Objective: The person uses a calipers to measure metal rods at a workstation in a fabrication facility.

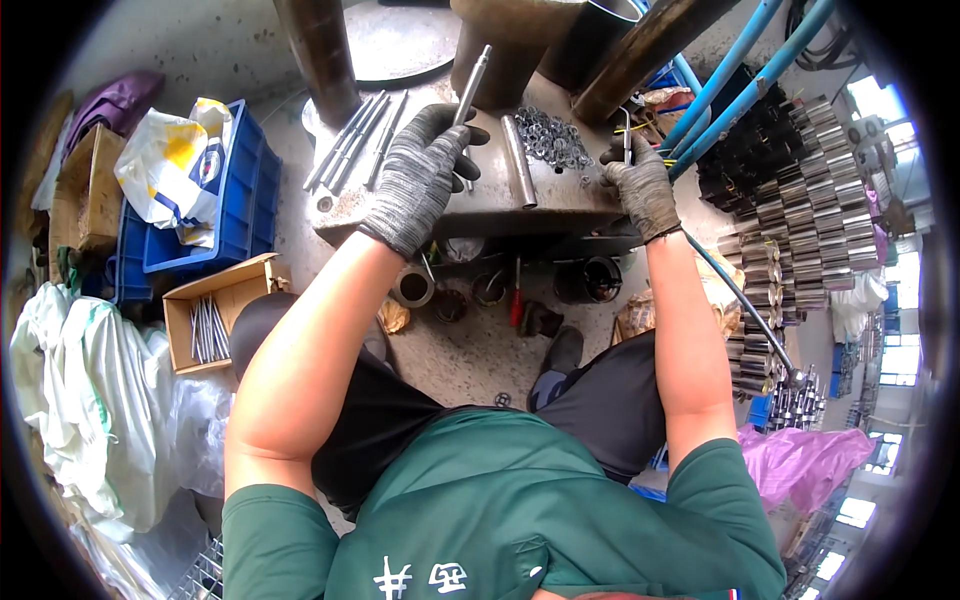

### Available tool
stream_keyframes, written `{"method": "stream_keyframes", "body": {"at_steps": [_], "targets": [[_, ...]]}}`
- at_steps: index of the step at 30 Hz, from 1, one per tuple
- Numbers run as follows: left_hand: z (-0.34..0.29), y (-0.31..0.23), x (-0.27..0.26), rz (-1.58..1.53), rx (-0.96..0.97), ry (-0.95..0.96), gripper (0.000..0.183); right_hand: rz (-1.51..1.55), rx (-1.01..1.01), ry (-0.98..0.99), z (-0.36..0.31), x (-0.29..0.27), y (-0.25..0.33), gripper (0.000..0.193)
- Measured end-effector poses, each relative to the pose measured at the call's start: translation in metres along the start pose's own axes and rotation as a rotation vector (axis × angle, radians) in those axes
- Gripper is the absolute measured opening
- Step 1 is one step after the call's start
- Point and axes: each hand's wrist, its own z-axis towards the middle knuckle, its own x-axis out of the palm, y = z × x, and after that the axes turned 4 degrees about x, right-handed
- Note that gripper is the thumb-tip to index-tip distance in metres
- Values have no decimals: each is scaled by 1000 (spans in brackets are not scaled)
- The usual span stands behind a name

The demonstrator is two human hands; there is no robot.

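My left hand [422, 170], in a grey knit glove, is closed around a slim metal shaft [474, 84], which tilts up and away to the right above the workbench [450, 212]. At the bench's right end, my gloved right hand [644, 188] is closed on a thin bent metal rod [627, 130]; the glove hides its lower part. Several similar shafts [347, 142] lie side by side left of my left hand. Between my hands, a thicker metal tube [519, 162] lies beside a pile of small metal rings [552, 138].
Upright steel posts [320, 60] rise behind the bench. On the left are a blue crate [245, 190] with plastic bags and a cardboard box [180, 330] of metal pins. Blue hoses [720, 100] and stacked metal cylinders [800, 200] occupy the right. A red-handled tool [517, 307] shows below the bench.
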Motion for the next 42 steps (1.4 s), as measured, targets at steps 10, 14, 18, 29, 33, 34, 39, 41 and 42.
{"method": "stream_keyframes", "body": {"at_steps": [10,14,18,29,33,34,39,41,42], "targets": [[-2,0,14,-21,-83,5,27,343,357,10,-2,-1,22,38],[-3,-1,17,-95,-176,44,24,394,203,55,-6,7,27,36],[-7,6,26,-261,-227,73,21,410,-71,162,-24,23,42,34],[-26,22,43,-391,-413,219,25,127,-489,155,-94,67,71,33],[-29,24,42,-421,-433,267,25,113,-531,89,-101,74,74,29],[-29,25,41,-419,-441,274,25,29,-515,69,-101,72,72,27],[-30,17,39,-400,-447,274,25,71,-293,179,-101,62,73,38],[-31,10,35,-422,-440,199,22,253,-132,282,-98,55,73,40],[-30,9,33,-429,-443,168,18,468,65,391,-93,47,70,47]]}}
